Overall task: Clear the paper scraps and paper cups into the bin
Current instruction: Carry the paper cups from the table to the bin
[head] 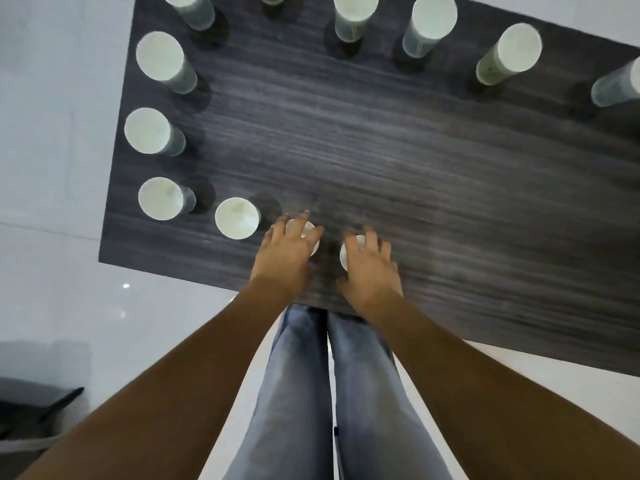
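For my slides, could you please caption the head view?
Left hand and right hand each cover a paper cup on the dark table.

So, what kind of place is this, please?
Probably an indoor room, perhaps an office or a home; I cannot tell which. A dark wood-grain table holds many paper cups along its edges and stands on a glossy white floor.

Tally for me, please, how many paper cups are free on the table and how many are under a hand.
Free paper cups: 11
Paper cups under a hand: 2, one under the left hand, one under the right hand
Total: 13 cups on the table; the far ones are cut by the frame edge. No paper scraps show.
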